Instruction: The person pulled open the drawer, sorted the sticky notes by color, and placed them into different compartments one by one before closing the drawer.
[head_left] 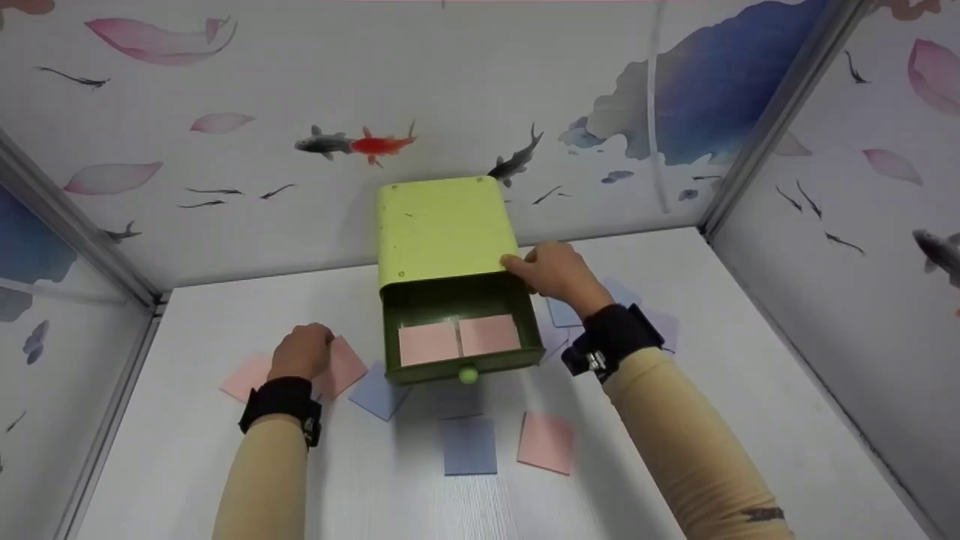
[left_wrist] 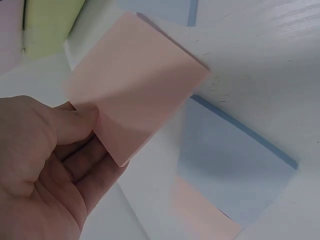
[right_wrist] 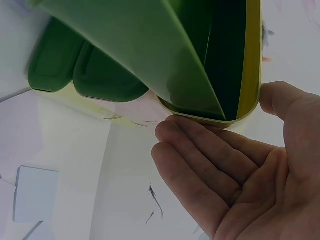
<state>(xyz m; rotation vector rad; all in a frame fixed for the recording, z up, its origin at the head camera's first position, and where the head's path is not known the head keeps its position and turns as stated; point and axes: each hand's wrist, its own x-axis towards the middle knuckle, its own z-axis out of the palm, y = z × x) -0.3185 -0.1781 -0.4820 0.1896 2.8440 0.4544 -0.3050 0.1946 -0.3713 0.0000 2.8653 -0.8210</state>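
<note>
In the left wrist view, my left hand (left_wrist: 55, 155) pinches a thin pink square card (left_wrist: 135, 80) by one edge between thumb and fingers, held up over the table. My right hand (head_left: 559, 274) holds the front right corner of a yellow-green drawer box (head_left: 446, 229), thumb on its top and fingers along its side. The box's dark green upper drawer (head_left: 427, 375) is pulled out and has a round green knob (head_left: 469, 374). Two pink cards (head_left: 427, 343) lie in it, one on each side of a low divider.
Blue cards (head_left: 470, 446) and a pink card (head_left: 546, 442) lie on the white table in front. More blue and lilac cards (head_left: 660, 328) are right of the box. Two lower green drawers (right_wrist: 107, 75) are pushed in. Patterned panels (head_left: 247, 67) enclose the table.
</note>
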